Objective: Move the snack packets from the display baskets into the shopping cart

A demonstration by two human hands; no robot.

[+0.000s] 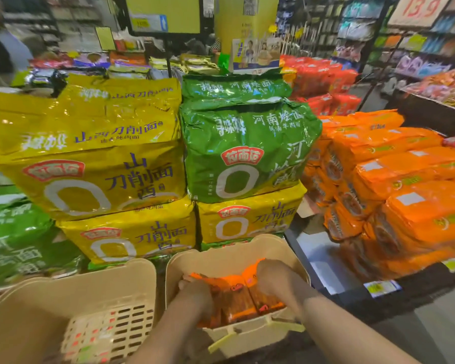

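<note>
Both hands' fingers clasp packets (in basket).

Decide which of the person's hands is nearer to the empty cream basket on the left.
Left. The left hand grips the orange snack packets just beside the empty cream basket; the right hand holds them on the far side.

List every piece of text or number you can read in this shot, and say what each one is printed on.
"13.9": the price board at top right.
"河南烩面": the green noodle pack.
"山西刀削面": the top face of the yellow noodle pack.
"刀削面": the lower yellow pack.
Too blurred to read: the red brand badges, the orange packs, the shelf price tags, the yellow hanging sign, and the snack packets in the basket.
</note>
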